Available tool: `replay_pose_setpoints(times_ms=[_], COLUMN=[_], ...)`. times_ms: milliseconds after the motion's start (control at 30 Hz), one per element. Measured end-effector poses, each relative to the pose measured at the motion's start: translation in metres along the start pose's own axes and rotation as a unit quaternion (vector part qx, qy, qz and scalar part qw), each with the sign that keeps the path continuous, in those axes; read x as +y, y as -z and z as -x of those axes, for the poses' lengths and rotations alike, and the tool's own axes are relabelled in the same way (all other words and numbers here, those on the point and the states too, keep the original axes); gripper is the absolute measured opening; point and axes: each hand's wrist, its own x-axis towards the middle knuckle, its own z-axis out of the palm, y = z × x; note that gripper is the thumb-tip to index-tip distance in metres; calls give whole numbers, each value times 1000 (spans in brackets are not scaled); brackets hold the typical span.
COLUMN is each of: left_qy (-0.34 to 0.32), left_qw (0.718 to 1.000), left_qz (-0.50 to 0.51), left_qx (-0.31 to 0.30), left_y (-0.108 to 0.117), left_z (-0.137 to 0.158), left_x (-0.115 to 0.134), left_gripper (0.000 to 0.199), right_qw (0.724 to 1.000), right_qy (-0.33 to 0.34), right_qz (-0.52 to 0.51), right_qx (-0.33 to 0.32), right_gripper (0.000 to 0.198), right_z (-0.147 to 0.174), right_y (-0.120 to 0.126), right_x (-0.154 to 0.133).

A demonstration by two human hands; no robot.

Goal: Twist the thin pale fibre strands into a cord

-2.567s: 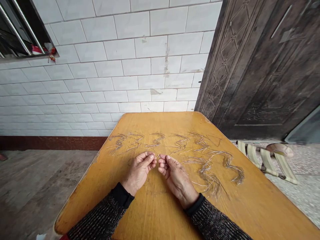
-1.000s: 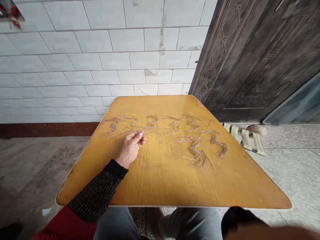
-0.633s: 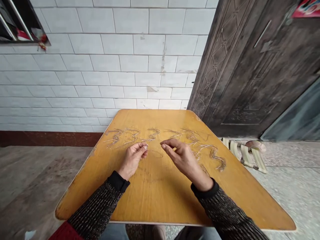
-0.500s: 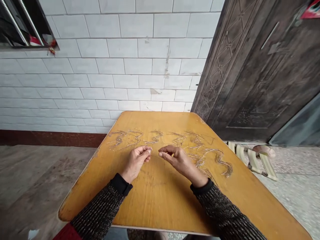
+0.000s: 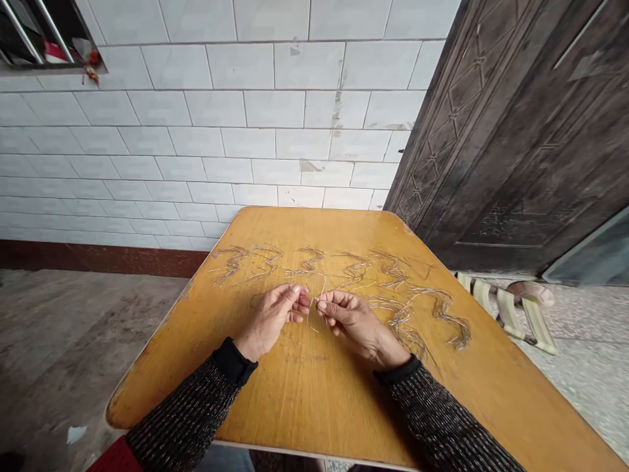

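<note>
Between my hands is a thin, bent silvery wire [image 5: 309, 318], over the middle of the wooden table [image 5: 289, 387]. My right hand [image 5: 351, 318] pinches it between thumb and forefinger, with one thin end curving up past the fingertips. My left hand [image 5: 272, 316] is closed at the fingertips against the same wire, though its exact grip is too fine to make out. Beyond my hands lie several bunches of wavy wire, among them a middle bunch [image 5: 310, 261] and a left bunch [image 5: 234, 262]. Near my right wrist is another bunch [image 5: 400, 314].
A thicker bent wire bunch [image 5: 449, 318] lies toward the table's right edge. A white tiled wall [image 5: 275, 141] stands behind the table. To the right are a dark carved door [image 5: 511, 151] and a low strapped seat [image 5: 506, 311] on the floor.
My right hand has closed and come slightly toward the left, its fingers now on the wire. More of the wire shows between the hands. The view has tilted down a little.
</note>
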Motion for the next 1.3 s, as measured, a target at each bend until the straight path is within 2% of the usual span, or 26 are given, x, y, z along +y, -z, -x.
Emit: replay_pose_setpoints(times_ms=[133, 367, 533, 733, 867, 967, 1133, 1300], left_qy=[15, 9, 3, -15, -5, -2, -20, -20], left_qw=[999, 999, 999, 996, 998, 998, 995, 996], left_qz=[-19, -35, -49, -72, -37, -28, -74, -82], left_qx=[-40, -7, -15, -47, -60, -61, -61, -33], left_y=[-2, -5, -4, -2, -1, 0, -2, -5], left_z=[3, 1, 1, 0, -2, -2, -1, 0], left_x=[1, -2, -3, -3, -7, -8, -4, -3], left_gripper=[24, 18, 18, 18, 17, 17, 17, 17], right_qw=[999, 999, 997, 997, 997, 997, 997, 996], right_qy=[-4, 4, 22, 43, 44, 47, 47, 45], right_qz=[-32, 10, 28, 9, -15, -24, -20, -11], right_qx=[-2, 44, 65, 58, 63, 64, 65, 79], right_gripper=[26, 32, 34, 35, 34, 32, 31, 28], right_z=[-1, -1, 0, 1, 1, 1, 2, 1], right_y=[1, -7, -8, -8, -9, -9, -12, -13], right_x=[1, 1, 1, 1, 0, 1, 2, 0])
